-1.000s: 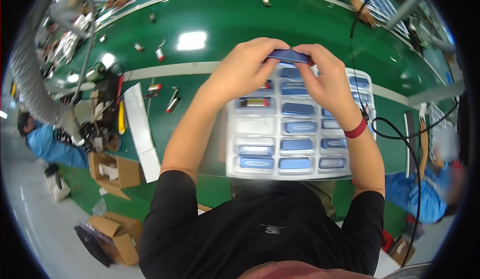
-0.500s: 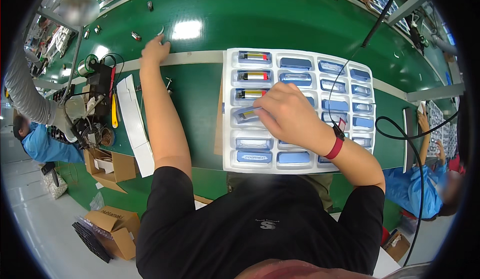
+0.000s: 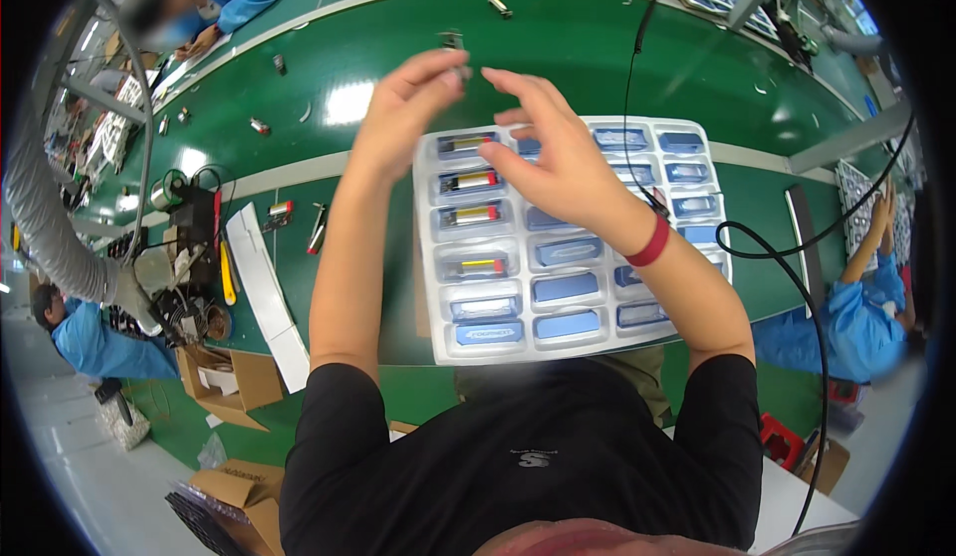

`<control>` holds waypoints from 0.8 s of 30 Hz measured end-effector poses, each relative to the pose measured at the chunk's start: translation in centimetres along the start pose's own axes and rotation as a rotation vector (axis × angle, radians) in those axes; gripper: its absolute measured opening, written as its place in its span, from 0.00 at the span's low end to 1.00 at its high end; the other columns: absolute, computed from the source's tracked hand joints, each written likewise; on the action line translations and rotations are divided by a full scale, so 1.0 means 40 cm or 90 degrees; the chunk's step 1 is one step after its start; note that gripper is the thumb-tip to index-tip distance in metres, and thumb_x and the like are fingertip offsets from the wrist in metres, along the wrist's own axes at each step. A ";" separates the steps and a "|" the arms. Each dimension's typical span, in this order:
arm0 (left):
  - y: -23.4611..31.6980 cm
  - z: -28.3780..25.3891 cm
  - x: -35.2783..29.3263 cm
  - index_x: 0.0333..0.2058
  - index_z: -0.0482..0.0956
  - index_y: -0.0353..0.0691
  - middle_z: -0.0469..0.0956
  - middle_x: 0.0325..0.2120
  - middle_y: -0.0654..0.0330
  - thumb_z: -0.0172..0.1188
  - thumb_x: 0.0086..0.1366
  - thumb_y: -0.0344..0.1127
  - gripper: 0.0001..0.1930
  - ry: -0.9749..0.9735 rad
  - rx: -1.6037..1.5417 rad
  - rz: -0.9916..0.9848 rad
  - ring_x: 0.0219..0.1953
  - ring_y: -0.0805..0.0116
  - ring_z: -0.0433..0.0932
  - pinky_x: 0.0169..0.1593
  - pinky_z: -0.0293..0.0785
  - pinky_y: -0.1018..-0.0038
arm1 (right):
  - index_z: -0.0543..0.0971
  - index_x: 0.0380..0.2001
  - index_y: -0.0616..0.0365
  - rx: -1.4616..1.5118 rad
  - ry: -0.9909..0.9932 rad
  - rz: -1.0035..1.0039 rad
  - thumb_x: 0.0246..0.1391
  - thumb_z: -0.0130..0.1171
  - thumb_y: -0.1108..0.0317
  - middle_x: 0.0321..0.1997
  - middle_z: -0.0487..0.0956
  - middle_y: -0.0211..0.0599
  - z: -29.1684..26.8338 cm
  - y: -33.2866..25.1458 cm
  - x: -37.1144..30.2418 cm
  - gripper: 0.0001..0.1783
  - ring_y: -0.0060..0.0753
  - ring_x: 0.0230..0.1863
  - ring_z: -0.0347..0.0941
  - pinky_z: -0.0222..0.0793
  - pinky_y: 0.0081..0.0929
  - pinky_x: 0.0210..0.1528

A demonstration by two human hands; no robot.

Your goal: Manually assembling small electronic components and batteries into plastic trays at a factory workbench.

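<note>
Standing leftmost in my remote view: one grey, ribbed flexible hose (image 3: pixel 40 203). Next along, one slim yellow-handled tool (image 3: pixel 228 275), beside one long, flat white strip (image 3: pixel 264 292). Right of that, one small red-ended component with metallic parts (image 3: pixel 281 210), on the dark green bench (image 3: pixel 304 190).

Item, left hand (image 3: pixel 403 108): raised near the tray's far-left corner, fingers curled, thumb close to forefinger; blur keeps me from telling whether anything is pinched. Just beyond the fingertips, one small metallic-looking object (image 3: pixel 451 40), too smeared for me to say whether held or lying on the green surface behind.

Item, one white moulded plastic tray (image 3: pixel 435 302), many-compartmented, on the bench. Left column: four yellow cylinders with red ends (image 3: pixel 473 215) in the farther compartments; the two nearest the body hold blue oblong shells (image 3: pixel 489 333), no cylinder visible.

Item, right hand (image 3: pixel 548 148): above the tray, fingers spread, thumb well apart, nothing seen in its grasp; red wristband (image 3: pixel 652 242) behind it.

Rightmost: one looped black cable (image 3: pixel 777 252).

Step in hand, I judge: small-part handling over the tray. The next move, in my judgement, calls for a light, exact pinch, wrists clear of the filled compartments.
</note>
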State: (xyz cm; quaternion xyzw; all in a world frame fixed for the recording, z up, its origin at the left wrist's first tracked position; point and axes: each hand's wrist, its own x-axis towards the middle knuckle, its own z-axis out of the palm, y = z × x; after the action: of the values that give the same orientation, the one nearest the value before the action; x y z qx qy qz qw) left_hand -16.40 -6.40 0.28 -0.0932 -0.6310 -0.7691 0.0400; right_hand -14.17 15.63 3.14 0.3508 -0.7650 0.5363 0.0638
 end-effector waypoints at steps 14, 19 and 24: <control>0.089 0.152 -0.087 0.64 0.71 0.33 0.81 0.49 0.56 0.63 0.68 0.25 0.26 -0.086 0.103 0.112 0.51 0.67 0.80 0.57 0.76 0.71 | 0.84 0.50 0.64 0.420 -0.007 0.215 0.63 0.55 0.77 0.39 0.84 0.32 -0.150 0.013 -0.019 0.15 0.20 0.38 0.79 0.76 0.20 0.44; 0.073 0.155 -0.093 0.56 0.81 0.38 0.83 0.45 0.57 0.62 0.67 0.24 0.19 -0.120 0.170 0.134 0.44 0.70 0.81 0.50 0.78 0.73 | 0.83 0.49 0.65 0.373 -0.004 0.205 0.62 0.59 0.75 0.40 0.84 0.32 -0.160 0.002 -0.029 0.13 0.19 0.40 0.79 0.76 0.19 0.44; 0.080 0.174 -0.097 0.52 0.85 0.39 0.83 0.42 0.56 0.63 0.63 0.23 0.18 -0.097 0.324 0.274 0.40 0.66 0.82 0.45 0.78 0.74 | 0.82 0.45 0.68 0.158 0.051 0.106 0.57 0.68 0.71 0.42 0.83 0.36 -0.107 -0.018 -0.039 0.15 0.23 0.44 0.80 0.78 0.22 0.42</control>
State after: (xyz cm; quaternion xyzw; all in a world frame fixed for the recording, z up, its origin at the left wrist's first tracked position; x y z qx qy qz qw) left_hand -11.41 -0.47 3.90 -0.2681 -0.7698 -0.5518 0.1762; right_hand -13.74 19.94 4.73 0.2696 -0.7162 0.6436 0.0062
